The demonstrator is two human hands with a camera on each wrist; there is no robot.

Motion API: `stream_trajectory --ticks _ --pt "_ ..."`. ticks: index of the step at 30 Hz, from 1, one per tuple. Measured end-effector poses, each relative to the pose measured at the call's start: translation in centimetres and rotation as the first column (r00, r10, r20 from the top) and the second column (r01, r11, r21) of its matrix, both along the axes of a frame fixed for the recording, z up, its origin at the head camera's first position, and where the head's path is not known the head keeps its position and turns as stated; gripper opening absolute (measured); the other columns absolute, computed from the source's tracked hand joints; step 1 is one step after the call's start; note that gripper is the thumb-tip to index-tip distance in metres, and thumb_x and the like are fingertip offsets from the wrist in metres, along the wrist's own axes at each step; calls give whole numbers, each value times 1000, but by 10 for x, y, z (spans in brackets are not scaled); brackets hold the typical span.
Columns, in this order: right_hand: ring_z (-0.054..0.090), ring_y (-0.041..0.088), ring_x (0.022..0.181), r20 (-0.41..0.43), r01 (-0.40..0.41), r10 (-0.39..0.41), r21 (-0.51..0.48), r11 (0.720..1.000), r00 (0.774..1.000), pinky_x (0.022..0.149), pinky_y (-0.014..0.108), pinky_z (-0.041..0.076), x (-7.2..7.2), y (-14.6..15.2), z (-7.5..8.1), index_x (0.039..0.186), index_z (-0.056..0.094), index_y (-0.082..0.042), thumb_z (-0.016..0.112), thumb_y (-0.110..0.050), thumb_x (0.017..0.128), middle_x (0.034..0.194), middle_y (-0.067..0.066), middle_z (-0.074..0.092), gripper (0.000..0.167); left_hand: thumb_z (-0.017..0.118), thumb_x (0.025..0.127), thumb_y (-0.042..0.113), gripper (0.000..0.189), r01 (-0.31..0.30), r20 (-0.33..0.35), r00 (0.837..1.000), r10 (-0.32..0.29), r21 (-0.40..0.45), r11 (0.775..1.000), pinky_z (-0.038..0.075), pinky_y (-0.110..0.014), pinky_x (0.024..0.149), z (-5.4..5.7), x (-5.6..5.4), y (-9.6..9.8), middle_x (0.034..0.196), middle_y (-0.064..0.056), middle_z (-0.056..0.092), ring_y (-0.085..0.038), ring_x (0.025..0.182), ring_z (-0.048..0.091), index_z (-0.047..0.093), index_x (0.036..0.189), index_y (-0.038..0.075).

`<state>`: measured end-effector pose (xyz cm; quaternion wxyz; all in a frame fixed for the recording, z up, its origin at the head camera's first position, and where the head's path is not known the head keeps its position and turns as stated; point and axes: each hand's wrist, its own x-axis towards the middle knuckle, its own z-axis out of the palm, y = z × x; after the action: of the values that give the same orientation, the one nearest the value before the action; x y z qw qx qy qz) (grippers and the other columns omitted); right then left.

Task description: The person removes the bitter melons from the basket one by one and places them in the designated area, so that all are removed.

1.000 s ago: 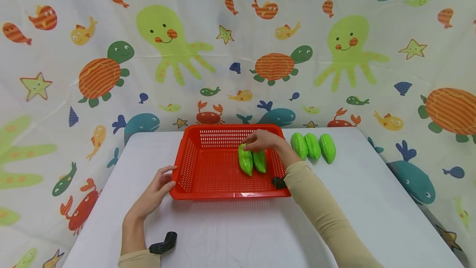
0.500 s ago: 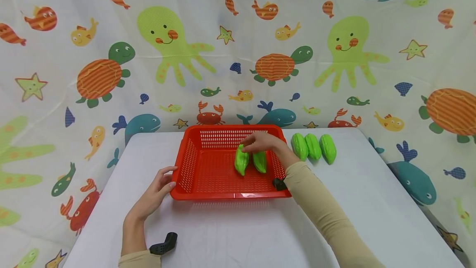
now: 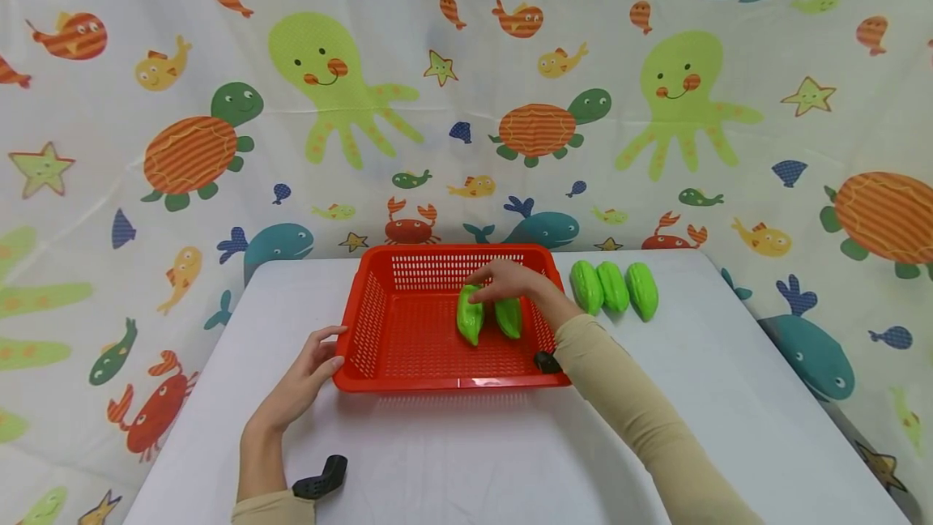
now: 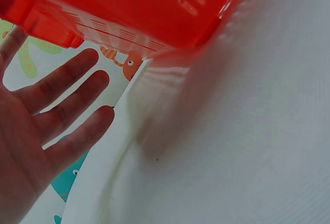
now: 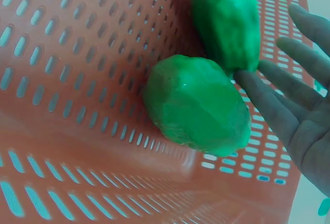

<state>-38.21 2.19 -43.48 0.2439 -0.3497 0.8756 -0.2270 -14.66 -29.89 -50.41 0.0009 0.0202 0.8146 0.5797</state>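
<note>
Two green ridged gourds lie in the red plastic basket (image 3: 437,383), side by side with a gap. My right hand (image 3: 504,280) reaches over the back of the left gourd (image 3: 470,321). In the right wrist view its fingers are spread, and a fingertip (image 5: 246,79) touches one end of that gourd. The right gourd (image 3: 509,318) lies partly below the hand. At the basket's left rim is my left hand (image 3: 299,379), its fingertips against the edge. The left wrist view shows three straight, spread fingers (image 4: 77,136) apart from the basket wall; the thumb is out of sight there.
Three more green gourds (image 3: 615,288) lie in a row on the white table (image 3: 452,460), right of the basket. A cloth (image 3: 437,104) printed with sea animals hangs behind the table. A black device (image 3: 321,478) is at the left wrist, another (image 3: 547,361) at the right.
The left gourd has shifted left inside the basket, away from the right one, and the right hand has moved slightly left with it. The left hand and basket have stayed put.
</note>
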Motion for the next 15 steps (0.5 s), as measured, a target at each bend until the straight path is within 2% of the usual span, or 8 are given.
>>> stream_trajectory --ticks 8,15 --pt "56 20 106 -37 -15 16 25 1000 999 98 38 47 2 -8 -2 128 66 -18 71 -37 89 123 2 65 44 53 101 30 55 -2 8 1000 3 -7 1000 42 -60 100 1 1 0 141 -21 44 -41 127 45 28 147 18" --pt "54 20 111 -31 -23 24 14 1000 999 99 39 46 3 -10 -4 127 67 -18 72 -36 88 125 2 64 43 53 101 30 54 0 9 1000 0 -5 1000 41 -60 100 0 1 0 142 -21 44 -41 128 44 27 147 19"
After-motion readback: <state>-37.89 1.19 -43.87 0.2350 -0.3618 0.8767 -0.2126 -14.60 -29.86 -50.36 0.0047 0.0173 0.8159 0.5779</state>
